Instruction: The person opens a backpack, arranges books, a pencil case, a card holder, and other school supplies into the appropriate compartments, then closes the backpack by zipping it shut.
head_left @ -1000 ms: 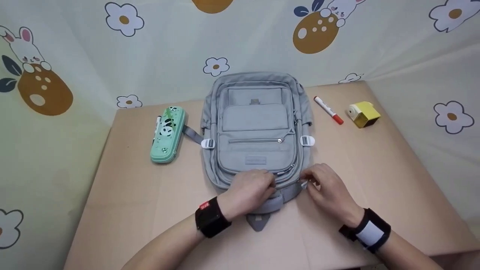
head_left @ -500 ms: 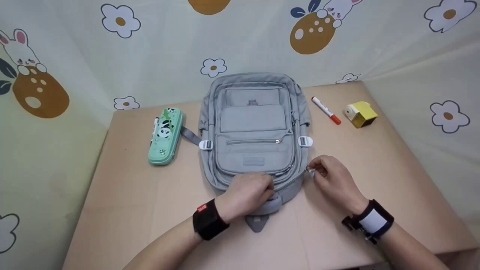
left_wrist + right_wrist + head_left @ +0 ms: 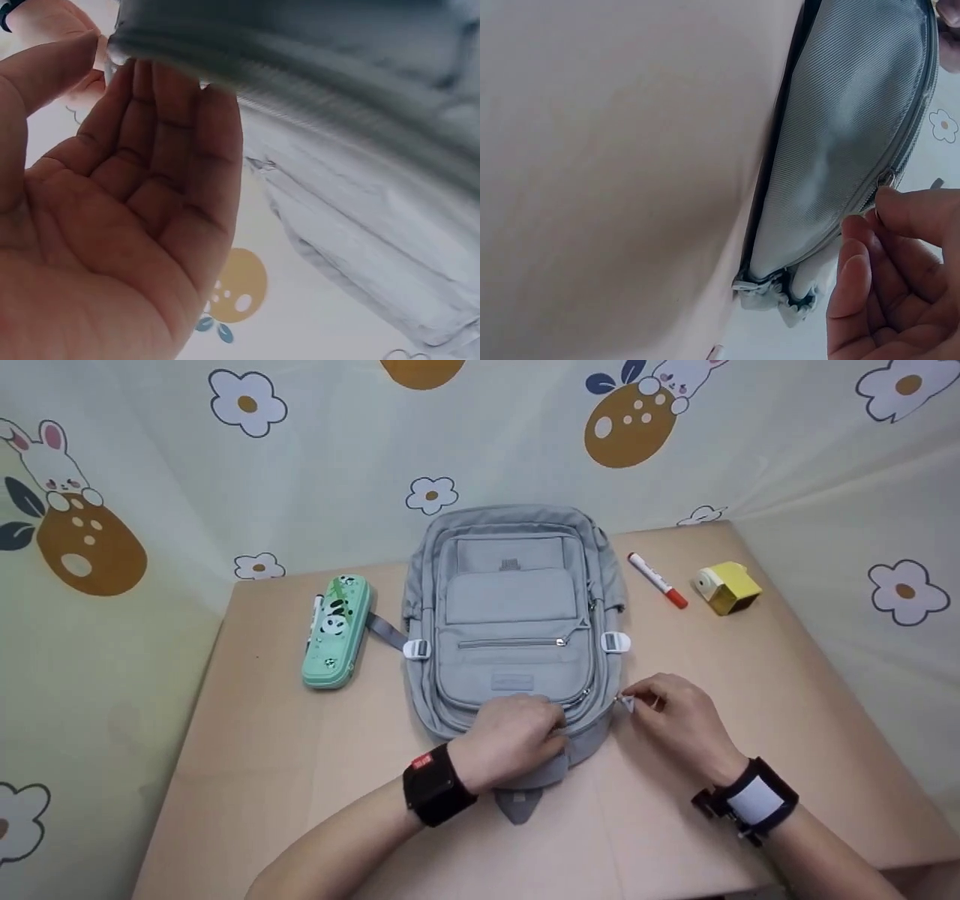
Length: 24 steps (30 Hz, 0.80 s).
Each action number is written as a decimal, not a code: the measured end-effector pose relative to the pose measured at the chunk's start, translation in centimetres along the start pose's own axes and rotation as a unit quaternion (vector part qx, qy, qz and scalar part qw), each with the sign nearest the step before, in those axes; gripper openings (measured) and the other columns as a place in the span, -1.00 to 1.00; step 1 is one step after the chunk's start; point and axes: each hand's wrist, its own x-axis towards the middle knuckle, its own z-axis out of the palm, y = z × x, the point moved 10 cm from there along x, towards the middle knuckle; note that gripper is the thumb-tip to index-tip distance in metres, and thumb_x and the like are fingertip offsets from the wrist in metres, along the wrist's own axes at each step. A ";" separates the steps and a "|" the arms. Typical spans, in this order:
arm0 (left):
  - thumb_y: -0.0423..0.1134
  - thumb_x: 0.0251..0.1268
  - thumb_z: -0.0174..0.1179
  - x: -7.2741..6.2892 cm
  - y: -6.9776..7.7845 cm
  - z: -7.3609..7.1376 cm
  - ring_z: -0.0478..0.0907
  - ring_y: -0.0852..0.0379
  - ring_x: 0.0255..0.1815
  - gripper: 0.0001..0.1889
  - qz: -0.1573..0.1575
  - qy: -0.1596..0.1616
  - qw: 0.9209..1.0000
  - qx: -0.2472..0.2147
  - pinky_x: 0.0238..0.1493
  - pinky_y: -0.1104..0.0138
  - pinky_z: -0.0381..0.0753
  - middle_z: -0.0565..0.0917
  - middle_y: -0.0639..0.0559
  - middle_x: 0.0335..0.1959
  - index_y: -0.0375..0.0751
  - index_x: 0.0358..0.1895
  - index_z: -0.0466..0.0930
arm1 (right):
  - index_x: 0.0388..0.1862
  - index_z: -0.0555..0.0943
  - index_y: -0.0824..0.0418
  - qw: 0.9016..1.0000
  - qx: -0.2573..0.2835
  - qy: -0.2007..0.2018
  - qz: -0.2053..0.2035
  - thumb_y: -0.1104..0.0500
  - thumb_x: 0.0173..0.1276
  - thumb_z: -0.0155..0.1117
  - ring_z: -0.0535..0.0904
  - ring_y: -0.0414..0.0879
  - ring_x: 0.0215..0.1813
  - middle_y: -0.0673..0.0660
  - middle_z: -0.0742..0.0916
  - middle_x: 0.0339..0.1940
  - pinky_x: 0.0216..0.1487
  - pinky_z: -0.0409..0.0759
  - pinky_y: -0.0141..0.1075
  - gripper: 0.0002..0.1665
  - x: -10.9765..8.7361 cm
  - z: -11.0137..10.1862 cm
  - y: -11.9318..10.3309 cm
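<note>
A grey backpack lies front side up on the table. My left hand grips its near edge; in the left wrist view the fingertips go out of sight behind the zipped rim. Beside the bag's near right corner, my right hand pinches a zipper pull between thumb and forefinger. The right wrist view shows the metal slider on the curved zipper track, right at those fingertips. A dark grey triangular tab sticks out below the left hand.
Left of the bag lies a mint panda pencil case, with a white pen along its side. To the right are a white marker with a red cap and a yellow pencil sharpener. A printed curtain hangs behind the table.
My right hand has moved up and to the right along the bag's edge, the zipper pull still pinched. The left hand has shifted slightly right on the near edge.
</note>
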 end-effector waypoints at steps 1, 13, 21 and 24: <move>-0.02 0.39 0.26 0.4 0.3 0.1 0.51 0.20 -0.52 -0.80 0.000 -0.004 1.000 0.007 -0.59 0.31 0.44 0.58 0.19 -0.49 0.01 -0.36 0.69 | -0.15 0.79 0.09 1.000 -0.001 -0.001 -0.001 0.36 0.28 0.43 0.56 -0.19 -0.25 -0.10 0.74 -0.30 -0.23 0.53 -0.31 -0.78 0.0 0.0 0.0; -0.13 0.47 0.14 3.2 2.7 1.3 0.50 0.14 -0.59 -0.75 0.028 0.013 0.992 0.124 -0.69 0.24 0.47 0.55 0.16 -0.57 -0.02 -0.46 0.55 | -0.19 0.78 0.12 1.000 -0.017 -0.003 -0.024 0.37 0.27 0.43 0.60 -0.04 -0.27 -0.05 0.76 -0.30 -0.30 0.49 -0.28 -0.80 0.2 0.1 -0.6; -0.15 0.51 0.09 3.3 2.7 1.2 0.49 0.16 -0.64 -0.74 0.022 0.010 0.993 0.113 -0.73 0.26 0.43 0.52 0.16 -0.60 -0.02 -0.44 0.51 | -0.11 0.78 0.09 0.999 -0.008 -0.040 0.021 0.31 0.36 0.40 0.56 -0.07 -0.21 -0.02 0.76 -0.23 -0.22 0.47 -0.21 -0.81 1.1 0.0 1.1; -0.15 0.53 0.07 3.4 2.6 1.3 0.48 0.15 -0.64 -0.73 0.019 0.006 0.994 0.106 -0.74 0.26 0.42 0.52 0.15 -0.61 -0.03 -0.44 0.51 | -0.12 0.77 0.12 0.998 -0.006 -0.041 0.048 0.31 0.37 0.38 0.56 -0.08 -0.18 0.00 0.76 -0.21 -0.16 0.48 -0.17 -0.83 1.7 -0.1 2.3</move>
